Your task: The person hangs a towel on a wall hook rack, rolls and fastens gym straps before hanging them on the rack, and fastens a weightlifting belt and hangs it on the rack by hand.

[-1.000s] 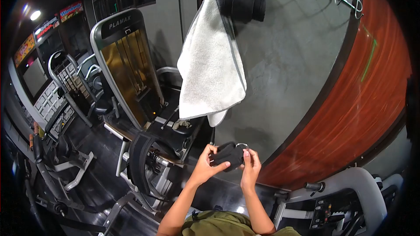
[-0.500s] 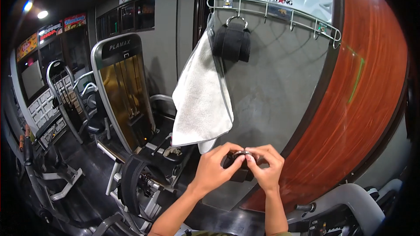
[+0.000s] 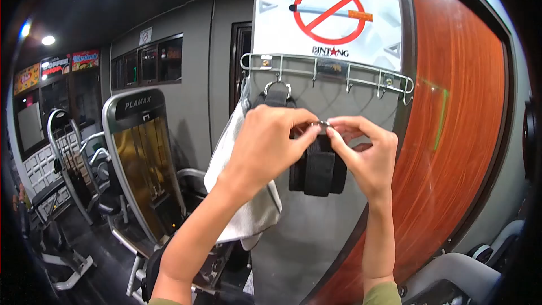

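Both hands are raised in front of the wall and pinch the metal ring (image 3: 323, 125) of a black ankle strap (image 3: 318, 174). The strap hangs rolled below the fingers. My left hand (image 3: 268, 141) grips the ring's left side with thumb and fingertips; my right hand (image 3: 370, 147) does so on the right. Above them runs a metal hook rack (image 3: 332, 70). A second black ankle strap (image 3: 275, 99) hangs there by its ring, mostly hidden behind my left hand. The white towel (image 3: 257, 214) hangs at the rack's left end, partly covered by my left arm.
A no-smoking sign (image 3: 330, 14) is fixed above the rack. A reddish wood panel (image 3: 451, 124) stands to the right. At left are a PLAMAX weight machine (image 3: 141, 158) and other gym equipment. A grey machine frame (image 3: 451, 274) sits at lower right.
Both hands have risen toward the rack with the ankle strap, which now shows below them. The camera view has tilted up, bringing the whole sign into sight.
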